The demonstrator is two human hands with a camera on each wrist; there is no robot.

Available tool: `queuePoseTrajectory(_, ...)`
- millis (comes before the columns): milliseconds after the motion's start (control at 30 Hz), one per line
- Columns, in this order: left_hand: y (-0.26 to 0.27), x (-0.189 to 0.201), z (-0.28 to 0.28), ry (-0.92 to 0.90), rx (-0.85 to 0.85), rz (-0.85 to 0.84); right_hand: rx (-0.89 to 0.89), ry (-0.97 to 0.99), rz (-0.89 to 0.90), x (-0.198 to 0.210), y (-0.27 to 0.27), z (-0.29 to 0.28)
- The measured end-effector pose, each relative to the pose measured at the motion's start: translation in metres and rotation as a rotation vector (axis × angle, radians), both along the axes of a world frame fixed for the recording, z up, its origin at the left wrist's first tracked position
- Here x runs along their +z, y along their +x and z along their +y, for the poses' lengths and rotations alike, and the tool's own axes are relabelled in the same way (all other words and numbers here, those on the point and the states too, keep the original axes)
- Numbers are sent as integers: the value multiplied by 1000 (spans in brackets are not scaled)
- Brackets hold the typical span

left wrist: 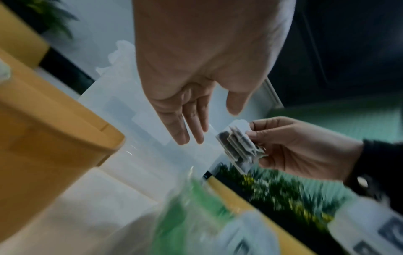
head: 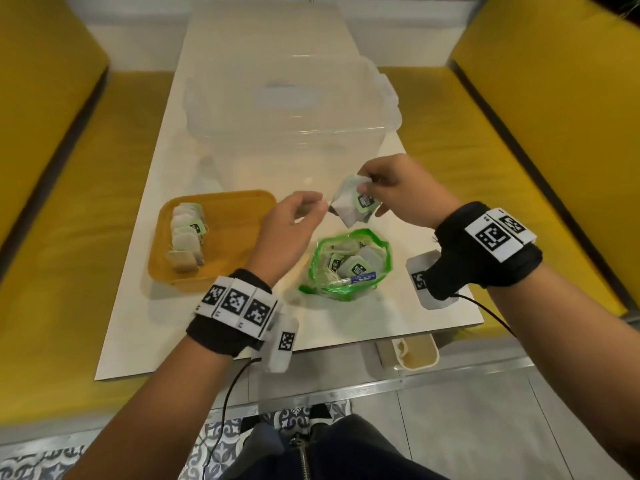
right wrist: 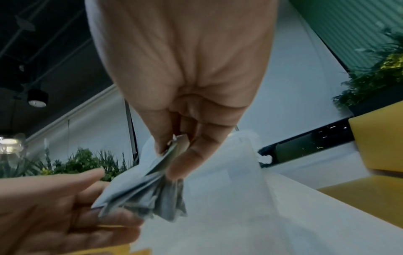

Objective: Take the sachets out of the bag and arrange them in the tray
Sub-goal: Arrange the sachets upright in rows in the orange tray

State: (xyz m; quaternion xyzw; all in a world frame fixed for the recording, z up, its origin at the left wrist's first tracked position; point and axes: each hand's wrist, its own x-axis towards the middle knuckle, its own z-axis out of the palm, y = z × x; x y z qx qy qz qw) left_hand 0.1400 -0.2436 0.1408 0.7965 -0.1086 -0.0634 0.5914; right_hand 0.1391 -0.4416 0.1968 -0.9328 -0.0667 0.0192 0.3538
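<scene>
A white surface (head: 145, 306) runs away between two yellow benches (head: 86, 202), over patterned floor tiles. At its far end stands a clear plastic lidded box (head: 291, 109); a small cream container (head: 412, 355) sits beyond the near edge. The yellow tray (head: 239, 216), near left, holds a row of tea sachets (head: 187, 237) along its left side. Right of it lies the green plastic bag (head: 349, 265), open, with more sachets inside.

The right hand (head: 401, 192) pinches a fanned bunch of sachets (head: 353, 204) above the bag. The left hand (head: 291, 223), fingers relaxed and open, reaches to the bunch's edge and holds nothing.

Only the wrist views show the room: potted plants (right wrist: 82, 162), hanging lamps (right wrist: 37, 98), a dark ceiling. The right wrist view shows the thumb (right wrist: 185, 160) clamping the bunch.
</scene>
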Motion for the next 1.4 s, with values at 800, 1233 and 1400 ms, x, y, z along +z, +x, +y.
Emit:
queuePoseTrajectory(800,-8,27,63,-410,-210,401,113,232,77,14,3,87)
queuePoseTrajectory(1233,-7,12,117,-621,95,435,115,311,115,5,20,125)
queuePoseTrajectory(1400,-8,7,144,-635,222,408,190,312,129,9,33,164)
